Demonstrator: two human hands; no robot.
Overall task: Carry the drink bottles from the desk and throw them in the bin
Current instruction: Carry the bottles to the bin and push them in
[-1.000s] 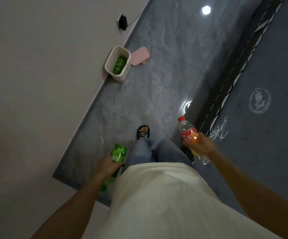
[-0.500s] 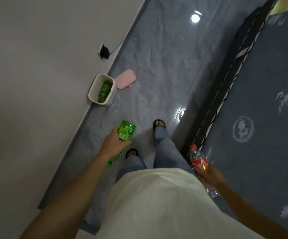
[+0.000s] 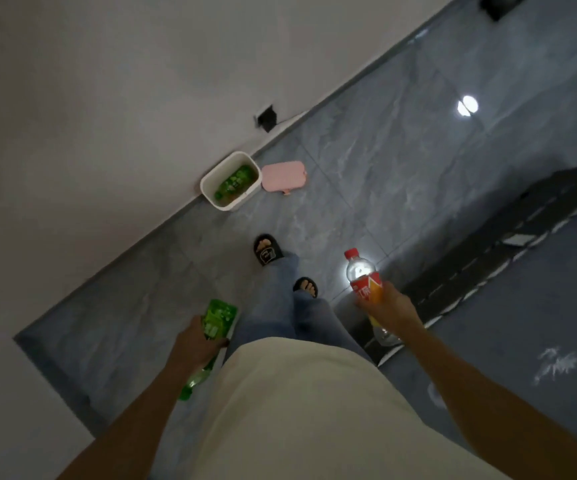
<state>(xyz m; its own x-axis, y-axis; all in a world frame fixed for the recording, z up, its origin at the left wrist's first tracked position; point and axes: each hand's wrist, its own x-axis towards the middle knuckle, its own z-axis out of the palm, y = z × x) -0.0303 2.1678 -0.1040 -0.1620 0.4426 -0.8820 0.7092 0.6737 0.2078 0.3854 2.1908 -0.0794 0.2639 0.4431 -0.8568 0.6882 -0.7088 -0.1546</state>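
My left hand (image 3: 195, 344) grips a green drink bottle (image 3: 218, 318) around its middle, base forward, neck pointing back past my hip. My right hand (image 3: 385, 303) holds a clear bottle with a red cap and red-orange label (image 3: 363, 277), cap pointing ahead. A small white bin (image 3: 211, 195) stands on the floor against the wall, ahead and a little left of my feet. Inside the bin lies another green bottle (image 3: 235, 183).
A pink lid (image 3: 283, 176) lies flat on the grey tiles right beside the bin. A black plug (image 3: 266, 116) sits in a wall socket behind the bin. A dark bed edge (image 3: 488, 258) runs along my right. My sandalled feet (image 3: 268, 251) are mid-step.
I have walked on and the view has swung right, so the bin now sits nearer the centre. My left hand has dropped lower beside my hip; my right hand has risen forward.
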